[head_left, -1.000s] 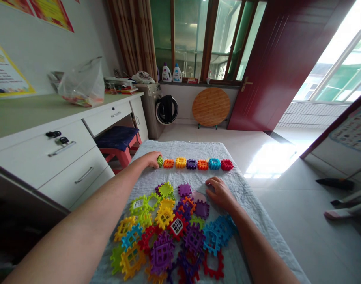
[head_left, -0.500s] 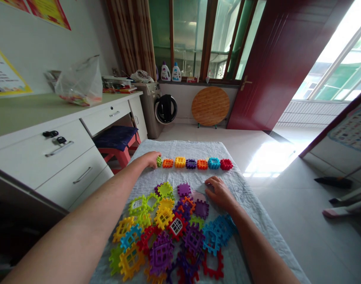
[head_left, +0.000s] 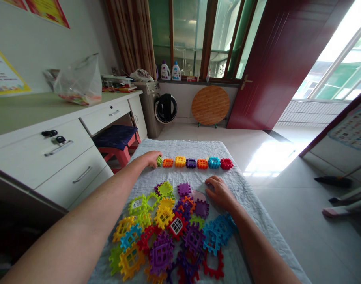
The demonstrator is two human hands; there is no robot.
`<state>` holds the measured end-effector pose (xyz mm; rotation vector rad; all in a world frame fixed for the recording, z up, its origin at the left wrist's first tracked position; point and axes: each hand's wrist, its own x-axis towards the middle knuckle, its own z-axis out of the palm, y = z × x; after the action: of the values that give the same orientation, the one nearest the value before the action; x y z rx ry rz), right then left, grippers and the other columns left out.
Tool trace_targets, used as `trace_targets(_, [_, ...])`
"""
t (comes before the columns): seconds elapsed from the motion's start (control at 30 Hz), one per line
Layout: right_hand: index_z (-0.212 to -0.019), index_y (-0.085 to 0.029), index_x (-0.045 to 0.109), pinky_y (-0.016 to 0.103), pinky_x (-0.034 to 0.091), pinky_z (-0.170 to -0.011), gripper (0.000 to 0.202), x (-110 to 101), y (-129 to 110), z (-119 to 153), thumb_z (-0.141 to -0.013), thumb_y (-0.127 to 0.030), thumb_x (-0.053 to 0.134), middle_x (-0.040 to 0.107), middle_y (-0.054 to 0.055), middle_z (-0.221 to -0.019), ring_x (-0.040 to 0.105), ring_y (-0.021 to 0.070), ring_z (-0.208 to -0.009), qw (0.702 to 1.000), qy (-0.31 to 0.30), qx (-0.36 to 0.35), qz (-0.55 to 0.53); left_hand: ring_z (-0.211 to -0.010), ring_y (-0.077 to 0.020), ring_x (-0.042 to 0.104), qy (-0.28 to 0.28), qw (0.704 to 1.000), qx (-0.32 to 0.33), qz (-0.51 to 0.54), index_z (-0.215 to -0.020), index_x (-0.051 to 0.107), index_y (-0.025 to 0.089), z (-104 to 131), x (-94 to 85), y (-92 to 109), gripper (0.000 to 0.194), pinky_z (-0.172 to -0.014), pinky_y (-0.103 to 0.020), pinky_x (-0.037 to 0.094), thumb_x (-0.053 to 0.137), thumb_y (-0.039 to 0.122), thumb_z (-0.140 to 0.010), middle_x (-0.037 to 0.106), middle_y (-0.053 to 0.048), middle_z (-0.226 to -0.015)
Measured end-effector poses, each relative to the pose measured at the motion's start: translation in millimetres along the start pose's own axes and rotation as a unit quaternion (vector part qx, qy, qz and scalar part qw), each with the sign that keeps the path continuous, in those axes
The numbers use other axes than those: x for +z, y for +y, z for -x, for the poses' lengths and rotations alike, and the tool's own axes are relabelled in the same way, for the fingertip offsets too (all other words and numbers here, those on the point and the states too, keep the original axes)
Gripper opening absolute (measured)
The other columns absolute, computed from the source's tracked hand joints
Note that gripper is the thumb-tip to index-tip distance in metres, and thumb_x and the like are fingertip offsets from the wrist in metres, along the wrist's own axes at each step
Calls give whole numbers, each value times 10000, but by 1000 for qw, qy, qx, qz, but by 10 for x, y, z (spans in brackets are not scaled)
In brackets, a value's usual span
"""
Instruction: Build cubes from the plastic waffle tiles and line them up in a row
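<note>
At the left end of a row of plastic building blocks, my left hand (head_left: pixel 152 159) is closed on a green block (head_left: pixel 159 161). Rightward in that row come an orange block (head_left: pixel 167 163), a yellow block (head_left: pixel 180 161), a dark purple block (head_left: pixel 191 163), another orange block (head_left: pixel 202 164), a blue block (head_left: pixel 214 163) and a red block (head_left: pixel 227 163). My right hand (head_left: pixel 218 190) lies on the cloth with its fingers stretched out, holding nothing. Nearest to it is a purple notched panel (head_left: pixel 201 208), part of a loose pile of colourful interlocking panels.
A light blue cloth (head_left: pixel 180 146) covers the table. Left stands a white desk (head_left: pixel 62 157) with a plastic bag (head_left: pixel 79 83) on top. A stool (head_left: pixel 116 138), a washing machine (head_left: pixel 150 106), a round wooden board (head_left: pixel 210 105) and a red door (head_left: pixel 269 71) are beyond.
</note>
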<state>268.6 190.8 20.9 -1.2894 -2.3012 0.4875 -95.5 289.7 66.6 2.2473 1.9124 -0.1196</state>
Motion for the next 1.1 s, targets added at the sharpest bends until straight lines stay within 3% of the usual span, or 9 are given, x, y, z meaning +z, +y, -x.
trace_targets(0.43, [-1009, -178, 629, 334, 400, -917, 257, -12, -12, 6, -760, -187, 565, 588, 79, -1030, 534, 215, -981, 1000, 1, 0, 2, -1092, -307, 583, -14, 1000, 6, 19, -1221, 511, 191, -97, 121, -36, 800, -871, -314, 474, 654, 106, -438, 609, -102, -1221])
trace_targets(0.9, [-1002, -161, 629, 320, 389, -907, 252, -31, -57, 3, -759, -171, 565, 587, 78, -1015, 528, 204, -962, 1000, -3, 2, 2, -1223, -307, 485, -7, 1000, 6, 30, -1351, 405, 180, -57, 85, -16, 956, -953, -312, 431, 674, 110, -437, 449, -138, -1396])
trace_targets(1.1, [-1000, -170, 627, 323, 389, -901, 251, -11, -35, 0, -756, -175, 569, 584, 73, -1008, 528, 204, -958, 1000, -2, 0, 5, -1032, -284, 604, -10, 999, 23, 28, -1153, 579, 162, -52, 15, -32, 714, -847, -295, 477, 684, 130, -447, 629, -92, -1160])
